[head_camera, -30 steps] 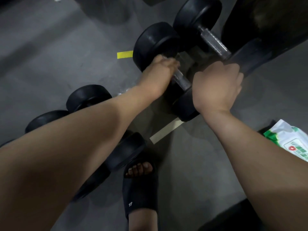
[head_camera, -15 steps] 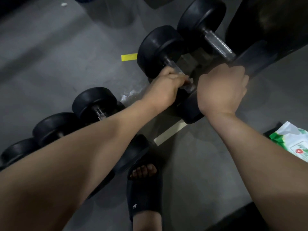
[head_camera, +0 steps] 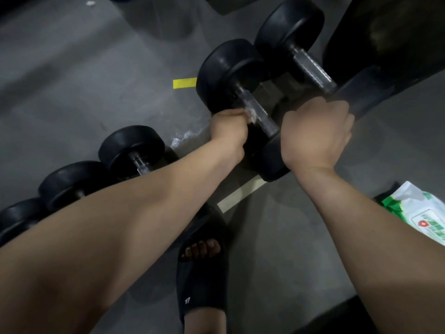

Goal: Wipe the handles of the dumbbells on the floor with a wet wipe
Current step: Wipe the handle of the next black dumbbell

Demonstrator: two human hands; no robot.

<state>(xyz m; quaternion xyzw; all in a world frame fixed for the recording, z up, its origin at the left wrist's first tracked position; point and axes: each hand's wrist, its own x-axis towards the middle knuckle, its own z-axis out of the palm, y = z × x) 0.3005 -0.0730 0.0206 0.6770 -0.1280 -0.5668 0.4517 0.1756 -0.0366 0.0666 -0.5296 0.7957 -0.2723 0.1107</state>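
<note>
— Since the row of dumbbells [head_camera: 132, 148] runs right across the grey floor [head_camera: 72, 80], which one is in hand?

— It's the centre dumbbell [head_camera: 231, 75]. It lies on its side just left of the far dumbbell [head_camera: 289, 30], with the rest of the row trailing off to the near left.

— How would you expect it to handle?

— Heavy and rigid, I'd say. Its round black heads might roll, so it is better left on the floor and steadied at a head. The place to take hold is the bare metal handle [head_camera: 266, 124] between the heads.

— And the hands?

— They are apart. The left hand [head_camera: 228, 127] is clenched round the handle towards its far end. The right hand [head_camera: 317, 133] lies knuckles-up just right of the handle, near the nearer head. Its fingers are hidden, so I cannot tell whether it grips anything.

— Any containers?

— Only one, a white-and-green wipe packet [head_camera: 419, 213] on the floor at the near right, partly behind the right forearm. Whether it is open, or how full it is, I cannot tell.

— And the cloth itself?

— The wet wipe [head_camera: 250, 114] shows as a small white scrap at the left fist, pressed against the handle. It is probably soft, limp and easily bunched, so it is best wrapped round the metal.
</note>
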